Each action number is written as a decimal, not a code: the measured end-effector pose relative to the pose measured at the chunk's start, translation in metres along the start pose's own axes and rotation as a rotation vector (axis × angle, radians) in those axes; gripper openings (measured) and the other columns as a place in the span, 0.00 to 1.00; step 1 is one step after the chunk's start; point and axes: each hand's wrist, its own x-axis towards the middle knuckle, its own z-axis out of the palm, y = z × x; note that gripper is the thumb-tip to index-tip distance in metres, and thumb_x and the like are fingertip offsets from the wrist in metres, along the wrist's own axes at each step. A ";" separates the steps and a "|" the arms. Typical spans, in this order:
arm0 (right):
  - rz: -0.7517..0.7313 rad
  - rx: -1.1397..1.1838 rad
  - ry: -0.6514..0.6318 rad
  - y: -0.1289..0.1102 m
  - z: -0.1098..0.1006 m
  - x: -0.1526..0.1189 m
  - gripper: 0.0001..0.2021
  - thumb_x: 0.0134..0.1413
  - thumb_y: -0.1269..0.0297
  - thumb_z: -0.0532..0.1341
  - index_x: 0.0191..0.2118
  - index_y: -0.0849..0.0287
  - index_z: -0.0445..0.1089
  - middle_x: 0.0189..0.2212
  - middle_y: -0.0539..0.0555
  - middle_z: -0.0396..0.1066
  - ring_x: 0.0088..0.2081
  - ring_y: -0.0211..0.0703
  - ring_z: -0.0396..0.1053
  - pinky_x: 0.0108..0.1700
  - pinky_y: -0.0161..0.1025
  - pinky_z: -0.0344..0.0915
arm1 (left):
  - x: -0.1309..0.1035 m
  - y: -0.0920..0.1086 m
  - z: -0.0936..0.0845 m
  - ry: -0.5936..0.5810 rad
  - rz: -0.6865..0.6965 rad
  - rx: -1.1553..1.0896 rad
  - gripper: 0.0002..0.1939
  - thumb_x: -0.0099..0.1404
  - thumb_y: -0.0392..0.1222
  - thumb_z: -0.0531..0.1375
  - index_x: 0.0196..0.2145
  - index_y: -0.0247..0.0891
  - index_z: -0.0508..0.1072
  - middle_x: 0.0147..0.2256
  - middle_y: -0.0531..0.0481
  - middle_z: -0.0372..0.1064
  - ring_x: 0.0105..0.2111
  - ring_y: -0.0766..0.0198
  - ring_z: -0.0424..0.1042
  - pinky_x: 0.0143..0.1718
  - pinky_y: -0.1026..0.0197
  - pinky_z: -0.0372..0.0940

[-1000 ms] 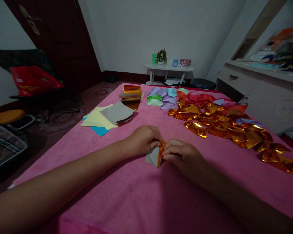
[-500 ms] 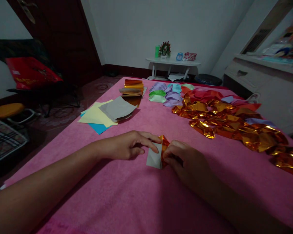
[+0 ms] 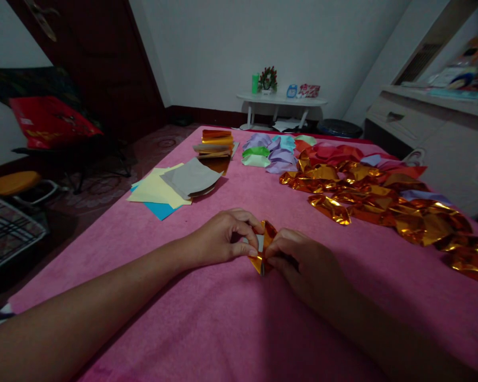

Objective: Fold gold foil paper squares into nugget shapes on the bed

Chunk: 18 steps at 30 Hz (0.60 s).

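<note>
Gold foil paper (image 3: 264, 245), small and partly folded, pinched between both hands just above the pink cloth (image 3: 207, 318) near the front middle of the table. Left hand (image 3: 223, 239) curled narrow, thumb and fingertips closed on the left edge of the piece. Right hand (image 3: 298, 260) closed on the right edge, knuckles up. Farther back on the left, a loose stack of paper sheets (image 3: 171, 188) in yellow, blue and grey. Behind that, a small pile of foil sheets (image 3: 215, 143). Folded pastel pieces (image 3: 269, 154) at the back middle. Long heap of folded gold foil pieces (image 3: 382, 201) spread along the right side, well apart from the hands.
</note>
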 end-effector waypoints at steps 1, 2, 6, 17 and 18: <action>-0.004 -0.007 0.000 0.000 0.000 0.000 0.07 0.50 0.76 0.61 0.29 0.55 0.71 0.32 0.49 0.70 0.36 0.40 0.66 0.35 0.36 0.57 | 0.001 0.000 0.002 0.014 0.000 0.010 0.02 0.57 0.36 0.64 0.29 0.37 0.77 0.41 0.47 0.69 0.44 0.61 0.68 0.48 0.57 0.62; -0.004 -0.017 -0.001 -0.001 0.001 -0.001 0.07 0.50 0.76 0.60 0.29 0.55 0.70 0.32 0.49 0.70 0.36 0.40 0.66 0.35 0.36 0.57 | 0.001 -0.001 0.004 0.025 -0.003 0.017 0.01 0.57 0.36 0.64 0.28 0.36 0.76 0.41 0.47 0.69 0.44 0.61 0.68 0.48 0.57 0.62; 0.003 -0.084 0.004 -0.004 0.004 -0.004 0.07 0.52 0.76 0.58 0.30 0.56 0.68 0.31 0.49 0.69 0.33 0.40 0.65 0.32 0.35 0.55 | 0.001 -0.003 0.008 0.082 -0.009 0.009 0.08 0.55 0.41 0.66 0.31 0.36 0.73 0.40 0.46 0.69 0.43 0.60 0.68 0.47 0.55 0.63; -0.287 -0.276 0.029 -0.006 0.012 -0.014 0.10 0.58 0.74 0.49 0.33 0.60 0.66 0.30 0.53 0.65 0.30 0.41 0.60 0.31 0.37 0.53 | 0.003 -0.005 0.003 -0.030 0.156 0.222 0.27 0.64 0.48 0.57 0.60 0.47 0.59 0.59 0.43 0.59 0.57 0.53 0.59 0.58 0.48 0.53; -0.291 -0.276 0.018 -0.009 0.011 -0.015 0.09 0.58 0.74 0.50 0.33 0.60 0.66 0.30 0.54 0.65 0.31 0.41 0.60 0.31 0.38 0.54 | 0.003 -0.005 0.003 -0.038 0.155 0.233 0.26 0.65 0.47 0.57 0.59 0.46 0.60 0.57 0.44 0.62 0.56 0.54 0.61 0.57 0.48 0.53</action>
